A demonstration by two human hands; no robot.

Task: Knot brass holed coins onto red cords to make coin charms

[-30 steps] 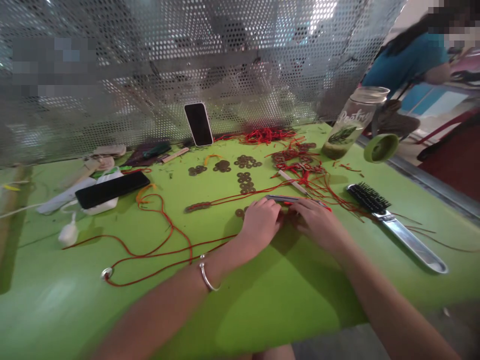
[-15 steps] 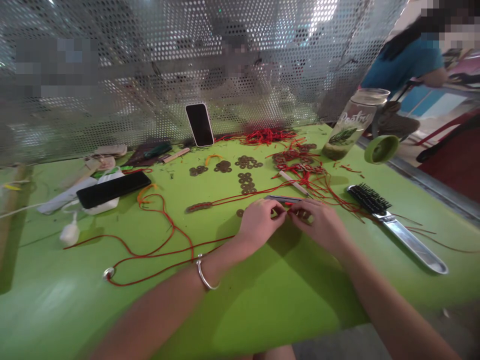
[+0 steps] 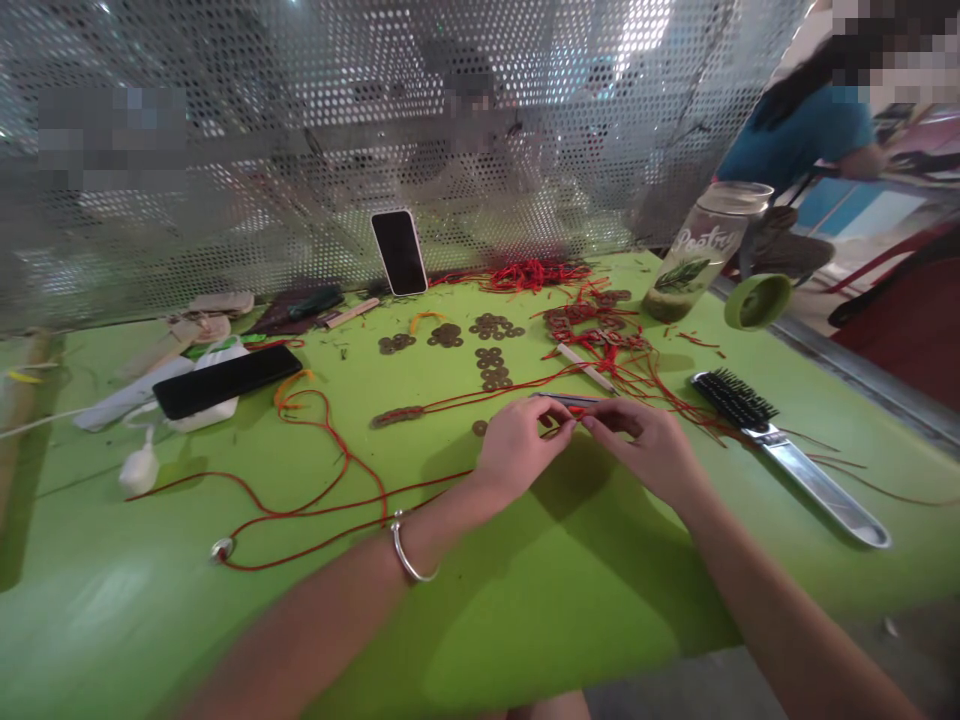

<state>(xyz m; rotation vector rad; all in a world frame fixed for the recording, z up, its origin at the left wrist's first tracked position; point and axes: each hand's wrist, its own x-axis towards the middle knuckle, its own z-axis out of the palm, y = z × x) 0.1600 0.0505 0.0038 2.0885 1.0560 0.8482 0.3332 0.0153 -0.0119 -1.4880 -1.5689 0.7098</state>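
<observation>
My left hand [image 3: 523, 440] and my right hand [image 3: 641, 440] meet tip to tip above the green table, both pinched closed on a red cord [image 3: 576, 411]. Only a short bright piece of that cord shows between the fingers; its knotting, and anything threaded on it, is hidden. Just behind the fingertips lies a thin grey tool [image 3: 566, 399], mostly covered. A single round coin [image 3: 479, 428] rests beside my left hand. Farther back are small piles of holed coins [image 3: 493, 368] and a strip of coins bound with red cord [image 3: 397, 416]. Long red cord [image 3: 322, 510] runs out leftward from under my left forearm.
A phone [image 3: 399, 253] leans upright against the perforated metal screen. Another dark phone [image 3: 227, 380] lies at left. On the right are a hairbrush [image 3: 787, 455], a glass jar [image 3: 701, 255] and its green lid [image 3: 757, 302]. A person in blue [image 3: 810, 130] sits beyond.
My right hand's fingers have shifted slightly and straightened, coming to a pinch at the cord. My left hand stays nearly in place. The view has moved a little.
</observation>
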